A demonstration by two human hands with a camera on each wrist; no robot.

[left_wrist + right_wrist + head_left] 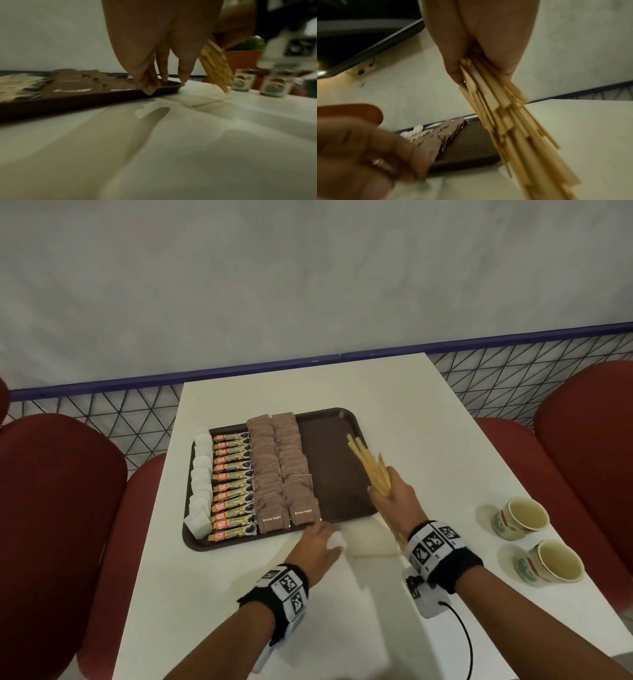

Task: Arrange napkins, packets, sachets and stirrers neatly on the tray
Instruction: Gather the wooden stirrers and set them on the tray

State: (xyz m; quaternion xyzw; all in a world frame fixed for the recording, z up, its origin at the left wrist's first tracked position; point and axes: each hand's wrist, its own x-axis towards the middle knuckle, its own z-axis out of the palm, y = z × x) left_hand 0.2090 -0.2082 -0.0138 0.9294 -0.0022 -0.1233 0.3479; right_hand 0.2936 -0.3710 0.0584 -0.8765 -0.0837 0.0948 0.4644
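A brown tray (342, 460) lies on the white table (428, 440). It holds a column of white folded napkins (200, 484), a row of coffee granule sachets (234, 484) and two columns of brown sugar packets (281, 467); its right part is bare. My right hand (387, 491) grips a bundle of wooden stirrers (368, 460) tilted over the tray's right front corner. My left hand (318, 537) hangs with straight fingers at the tray's front rim (85, 100), beside something small and white (335, 541). The stirrers (505, 121) fan out unevenly below my right hand (479, 60).
A flat white napkin (373, 542) lies on the table just in front of the tray. Two paper cups (520, 518) (551, 565) stand at the right edge. Red chairs (54, 508) flank the table. A wall and a mesh rail are behind.
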